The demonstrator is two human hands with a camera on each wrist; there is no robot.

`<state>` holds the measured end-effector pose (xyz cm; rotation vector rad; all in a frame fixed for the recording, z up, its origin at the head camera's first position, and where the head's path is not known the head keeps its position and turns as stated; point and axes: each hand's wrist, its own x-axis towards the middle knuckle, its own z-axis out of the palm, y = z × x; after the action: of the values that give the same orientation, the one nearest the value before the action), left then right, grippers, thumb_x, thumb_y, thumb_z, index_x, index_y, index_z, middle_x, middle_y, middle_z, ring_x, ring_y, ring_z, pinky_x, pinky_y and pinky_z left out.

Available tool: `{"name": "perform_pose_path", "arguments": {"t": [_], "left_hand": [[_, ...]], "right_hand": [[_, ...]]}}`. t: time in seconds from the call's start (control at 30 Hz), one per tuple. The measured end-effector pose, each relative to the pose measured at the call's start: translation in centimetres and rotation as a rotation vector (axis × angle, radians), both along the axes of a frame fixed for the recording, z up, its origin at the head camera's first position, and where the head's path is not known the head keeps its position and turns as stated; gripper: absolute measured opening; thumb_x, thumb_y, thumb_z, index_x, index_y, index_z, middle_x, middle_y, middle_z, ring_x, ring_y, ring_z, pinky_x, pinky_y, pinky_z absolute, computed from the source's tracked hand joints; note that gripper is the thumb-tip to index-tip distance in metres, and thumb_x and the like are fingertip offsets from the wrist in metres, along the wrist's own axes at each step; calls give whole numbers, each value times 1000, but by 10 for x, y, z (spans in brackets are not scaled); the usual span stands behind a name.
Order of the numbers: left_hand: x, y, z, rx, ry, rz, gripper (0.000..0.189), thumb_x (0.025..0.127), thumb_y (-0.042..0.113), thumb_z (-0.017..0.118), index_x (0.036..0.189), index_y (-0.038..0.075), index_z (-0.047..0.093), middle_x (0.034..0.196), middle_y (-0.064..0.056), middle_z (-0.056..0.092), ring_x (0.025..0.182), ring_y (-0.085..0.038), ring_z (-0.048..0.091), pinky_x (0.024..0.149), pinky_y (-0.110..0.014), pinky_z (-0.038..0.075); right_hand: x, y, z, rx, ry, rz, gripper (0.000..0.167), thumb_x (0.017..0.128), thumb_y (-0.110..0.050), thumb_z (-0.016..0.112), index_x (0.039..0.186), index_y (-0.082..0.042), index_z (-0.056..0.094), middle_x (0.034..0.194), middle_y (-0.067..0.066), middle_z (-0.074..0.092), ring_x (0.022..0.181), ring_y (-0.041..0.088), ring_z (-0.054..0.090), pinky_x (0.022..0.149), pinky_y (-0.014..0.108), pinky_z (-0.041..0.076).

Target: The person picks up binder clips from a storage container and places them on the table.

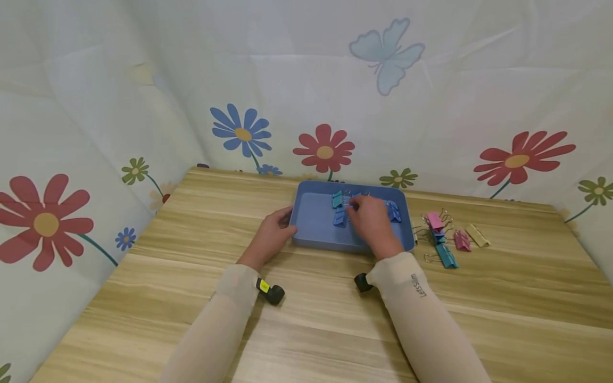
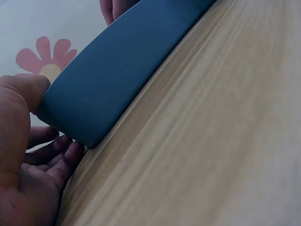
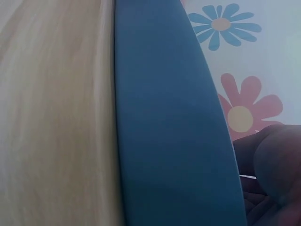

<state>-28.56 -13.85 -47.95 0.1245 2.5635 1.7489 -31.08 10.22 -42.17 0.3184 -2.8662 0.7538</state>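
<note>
A blue rectangular tray [image 1: 313, 213] rests on the table, with several blue and teal binder clips in its middle and right part. My left hand [image 1: 272, 234] holds the tray's left end. In the left wrist view, that thumb [image 2: 28, 92] lies at the rim and the fingers touch the outer wall near the bottom. My right hand [image 1: 372, 221] reaches into the tray, its fingertips pinching at the wire handles of a binder clip, mostly hidden by the hand. Next to it lie a teal clip [image 1: 337, 199] and a blue clip [image 1: 340, 217]. In the right wrist view, the tray wall hides the fingertips.
Right of the tray, a loose group of clips lies on the wooden table [image 1: 306, 330]: a pink clip [image 1: 435, 221] on top of others, a teal clip [image 1: 447, 256], a dark pink clip [image 1: 462, 240] and a yellow clip [image 1: 478, 235]. A flowered curtain [image 1: 287, 80] hangs behind.
</note>
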Motion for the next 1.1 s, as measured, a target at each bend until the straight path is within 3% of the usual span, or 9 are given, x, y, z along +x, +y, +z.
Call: {"name": "perform_pose_path", "arguments": {"t": [0.47, 0.7, 1.1], "left_hand": [[2, 1, 3, 10, 2, -1, 62, 87, 12, 56, 147, 7, 41, 142, -14, 52, 127, -25, 55, 104, -40, 46], [1, 2, 2, 10, 11, 1, 62, 86, 11, 56, 146, 6, 42, 140, -15, 54, 125, -26, 56, 103, -39, 47], [1, 1, 1, 18, 14, -5, 62, 86, 11, 55, 147, 7, 41, 140, -15, 54, 125, -26, 57, 103, -40, 47]], "right_hand": [[7, -1, 2, -95, 38, 30, 20, 91, -12, 61, 103, -2, 74, 95, 13, 73, 85, 27, 66, 74, 41, 55], [11, 0, 4, -135, 34, 47, 20, 91, -12, 61, 103, -3, 74, 97, 12, 73, 83, 26, 66, 72, 40, 54], [18, 2, 5, -134, 120, 90, 18, 90, -8, 62, 100, -4, 76, 100, 13, 73, 88, 28, 67, 74, 42, 55]]}}
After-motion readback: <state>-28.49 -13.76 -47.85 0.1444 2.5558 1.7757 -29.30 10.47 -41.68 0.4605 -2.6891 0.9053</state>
